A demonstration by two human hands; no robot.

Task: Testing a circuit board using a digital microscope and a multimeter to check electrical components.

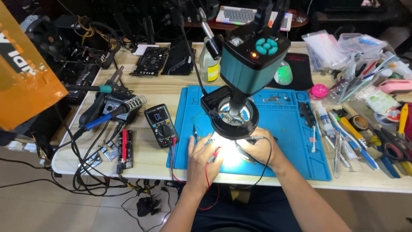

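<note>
Head view, person seated at a wooden tabletop (154, 159). Both hands work under a teal microscope camera (253, 53) with a black ring light (235, 122), on the near part of a blue silicone mat (283, 129).

Left hand (204, 157): fingers curled, pinching a red probe lead (213, 157); the red wire runs down past the wrist and off the near edge. Right hand (257, 146): fingers closed around a black probe (245, 152); its black wire loops over the wrist toward the near edge. Both probe tips point into the bright lit spot (229, 154) between the hands. The workpiece there is washed out by glare, cannot tell what it is.

Left of the mat: black multimeter (161, 125) lying flat, display on, just beside the left hand's side of the mat. Further left: soldering station (113, 103) with a coiled iron holder and blue-handled iron (96, 121), tangled black cables hanging off the near left edge. A small red and black board (125, 148) lies near the edge.

Far side: dark circuit board (150, 61), a clear bottle with yellow liquid (209, 64), a keyboard (236, 15) on another surface.

Right: white mouse (283, 73) on a dark pad, pink round tub (319, 91), plastic bags (328, 47), a scatter of tweezers, pens and pliers (365, 141) along the right side.

Orange box (21, 73) at the far left edge of view.
</note>
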